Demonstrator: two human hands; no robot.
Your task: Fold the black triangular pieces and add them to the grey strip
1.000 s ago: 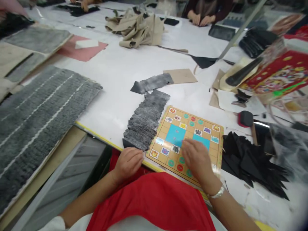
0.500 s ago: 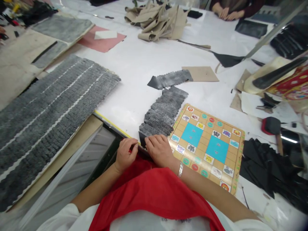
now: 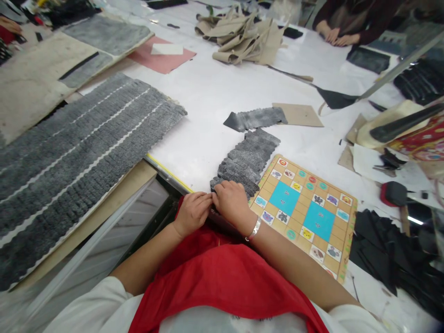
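A row of overlapping dark grey leather-like pieces [image 3: 247,155] with scalloped edges lies on the white table. My right hand [image 3: 233,203] is closed over its near end at the table edge, fingers curled down on it. Right beside it, my left hand [image 3: 194,212] is pinched closed, its fingertips meeting the right hand's. What the left fingertips hold is hidden. A shorter grey row [image 3: 256,119] with a dark pointed end lies farther back, partly over a tan card [image 3: 303,114]. A patterned game board [image 3: 298,199] sits to the right of the near row.
A large grey panel of packed strips [image 3: 93,134] spreads across the left. Tan material [image 3: 243,39] is heaped at the back, near another person's hands [image 3: 338,38]. Black pieces [image 3: 385,249] pile up at right, below a black-and-red object [image 3: 393,193].
My left hand has moved right, closing its fingers against my right hand. The dark end piece by my right fingers is now covered. The whole view has shifted slightly.
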